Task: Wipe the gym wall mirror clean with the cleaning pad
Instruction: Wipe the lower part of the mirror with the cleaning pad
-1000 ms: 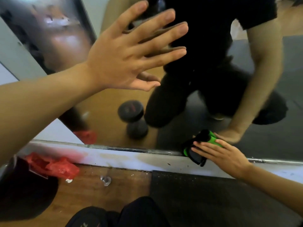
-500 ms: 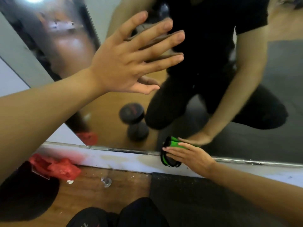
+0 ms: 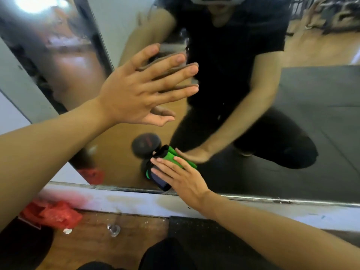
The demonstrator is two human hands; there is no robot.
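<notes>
The wall mirror (image 3: 292,117) fills the upper view and reflects a crouching person in black. My left hand (image 3: 144,90) lies flat on the glass, fingers spread and straight, in the upper middle. My right hand (image 3: 181,178) presses the green and black cleaning pad (image 3: 155,172) against the glass with straight fingers, low down, just above the mirror's bottom frame. Part of the pad is hidden under my fingers.
A white ledge (image 3: 116,201) with red stains runs under the mirror. A red plastic bag (image 3: 50,213) and a small clear object (image 3: 114,229) lie on the wooden floor at the left. A black mat (image 3: 204,240) covers the floor on the right. A dumbbell's reflection (image 3: 146,147) shows beside the pad.
My right hand has slid the pad leftward along the lower edge of the mirror and slightly upward. My left hand stays flat on the glass.
</notes>
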